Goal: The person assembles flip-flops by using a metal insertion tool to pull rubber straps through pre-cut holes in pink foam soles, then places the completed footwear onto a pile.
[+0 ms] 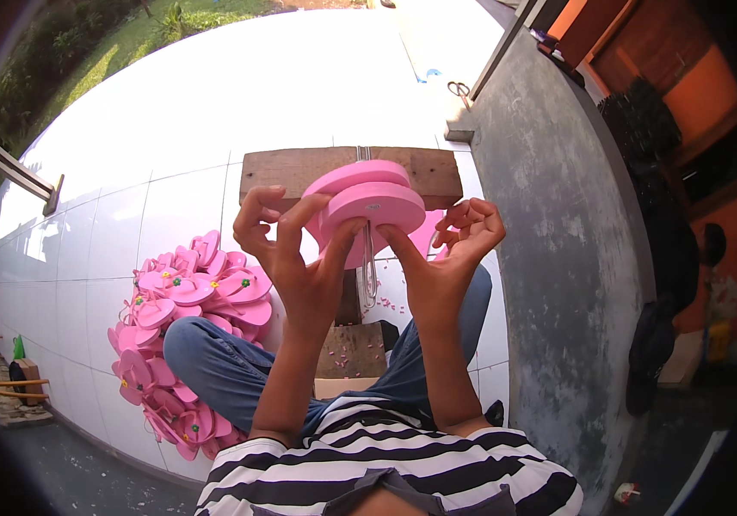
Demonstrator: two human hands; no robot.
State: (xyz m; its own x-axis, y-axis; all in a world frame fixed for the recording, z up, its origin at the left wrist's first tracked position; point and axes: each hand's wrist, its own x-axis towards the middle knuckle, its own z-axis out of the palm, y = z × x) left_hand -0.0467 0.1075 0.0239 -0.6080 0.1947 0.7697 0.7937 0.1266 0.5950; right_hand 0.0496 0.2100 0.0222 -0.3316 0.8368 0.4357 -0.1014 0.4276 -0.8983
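Observation:
Pink foam flip-flop soles (374, 206) are stacked in front of me, tilted up over a wooden block. My left hand (295, 245) has its thumb pressed on the front sole's lower edge and its index finger against the side. From the other side, my right hand (441, 258) presses its thumb on the same edge, its other fingers curled up off the sole. Between my thumbs, a looped metal rod (370, 275) runs down from the sole. The wooden block (274, 169) is fixed crosswise behind the soles. More pink foam (424, 232) shows beside my right hand.
A heap of pink flip-flops (188, 292), some with flower ornaments, lies on the white tiled floor (84, 318) left of my knee. Small pink scraps lie around the wooden base (351, 348). A grey wall (558, 215) rises on the right, with scissors (459, 89) near its far end.

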